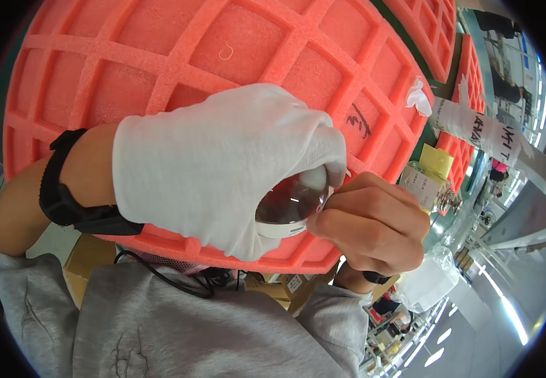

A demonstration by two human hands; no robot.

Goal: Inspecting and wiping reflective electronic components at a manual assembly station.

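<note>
My left hand (222,164), in a white knit glove, wraps round a dome camera (293,196) with a dark glossy dome and a white base rim. Its gloved fingers curl over the far side, and the thumb side lies along the near rim. My bare right hand (374,220) is closed in a pinch against the dome's right edge. Whatever its fingertips grip, if anything, is hidden. Below both hands lies a red foam tray (241,34) divided into square pockets, with a dark handwritten mark in one of them.
More red foam trays (433,31) lie at the upper right. A taped roll or post (474,129), a yellow sticky note (435,162) and small metal parts (447,203) are to the right. Cardboard boxes (87,261) and a black cable (159,272) sit below the tray edge.
</note>
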